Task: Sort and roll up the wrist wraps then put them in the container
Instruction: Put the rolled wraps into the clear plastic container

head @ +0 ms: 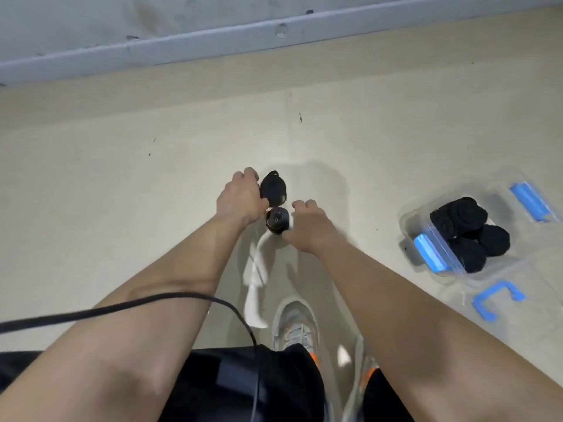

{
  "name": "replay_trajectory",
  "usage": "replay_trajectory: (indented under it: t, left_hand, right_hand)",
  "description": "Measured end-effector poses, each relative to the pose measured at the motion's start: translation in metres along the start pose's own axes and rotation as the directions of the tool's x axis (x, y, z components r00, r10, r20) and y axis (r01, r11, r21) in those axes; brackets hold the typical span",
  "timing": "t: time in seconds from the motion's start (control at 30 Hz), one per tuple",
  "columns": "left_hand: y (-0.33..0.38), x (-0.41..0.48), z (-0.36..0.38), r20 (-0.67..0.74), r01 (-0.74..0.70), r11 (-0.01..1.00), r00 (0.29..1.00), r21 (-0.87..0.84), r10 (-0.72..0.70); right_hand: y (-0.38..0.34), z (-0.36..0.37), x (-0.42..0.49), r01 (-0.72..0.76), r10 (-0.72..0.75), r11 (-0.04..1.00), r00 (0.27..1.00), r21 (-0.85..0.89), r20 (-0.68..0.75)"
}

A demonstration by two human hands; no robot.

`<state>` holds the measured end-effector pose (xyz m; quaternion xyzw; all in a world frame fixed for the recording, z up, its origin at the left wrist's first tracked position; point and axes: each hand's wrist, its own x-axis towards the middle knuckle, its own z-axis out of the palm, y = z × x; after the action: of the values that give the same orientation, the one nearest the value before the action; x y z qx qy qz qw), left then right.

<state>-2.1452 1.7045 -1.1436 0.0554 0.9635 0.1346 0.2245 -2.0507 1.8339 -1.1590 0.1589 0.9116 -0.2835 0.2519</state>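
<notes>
The left hand (pixel 240 197) is gripping a black rolled wrap (pixel 273 187) in its curled fingers. The right hand (pixel 307 222) is curling beside a second black roll (pixel 276 220), but its fingertips are hiding, so its grip cannot be told. That roll is pointing its round end up at the camera. A blurry white strip (pixel 254 287) is hanging from it. Off to the right, the clear container (pixel 408 222) is holding more black rolls (pixel 466 214).
</notes>
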Motion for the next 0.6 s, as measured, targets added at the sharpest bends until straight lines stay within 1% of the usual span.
replay_trajectory:
  t: [0.07,0.13,0.23,0.33,0.4,0.47,0.6]
  left_hand:
    - [-0.008,0.019,0.009,0.02,0.024,0.999,1.0,-0.048,-0.023]
    - [-0.01,0.037,0.019,0.055,0.022,0.994,0.998,-0.104,-0.017]
    - [-0.009,0.061,0.035,0.103,-0.009,0.984,0.994,-0.176,0.027]
    - [-0.006,0.075,0.044,0.174,-0.029,0.976,0.982,-0.216,0.068]
    - [-0.003,0.08,0.046,0.198,-0.054,0.977,0.976,-0.208,0.096]
    - [0.001,0.078,0.045,0.196,-0.079,0.981,0.974,-0.178,0.114]
    - [0.011,0.067,0.036,0.178,-0.068,0.981,0.979,-0.182,0.101]
  right_hand:
    - [-0.006,0.016,0.018,-0.011,0.011,0.999,1.0,0.031,0.013]
    - [-0.01,0.03,0.033,-0.039,0.039,0.996,0.999,0.082,0.007]
    - [-0.012,0.049,0.051,-0.069,0.069,0.992,0.998,0.107,0.003]
    - [-0.009,0.062,0.059,-0.069,0.075,0.991,0.996,0.118,-0.046]
    - [-0.005,0.062,0.061,-0.065,0.078,0.984,0.994,0.166,-0.072]
    - [0.0,0.058,0.059,-0.058,0.073,0.978,0.995,0.199,-0.069]
    - [0.014,0.031,0.046,-0.045,0.06,0.974,0.997,0.223,-0.058]
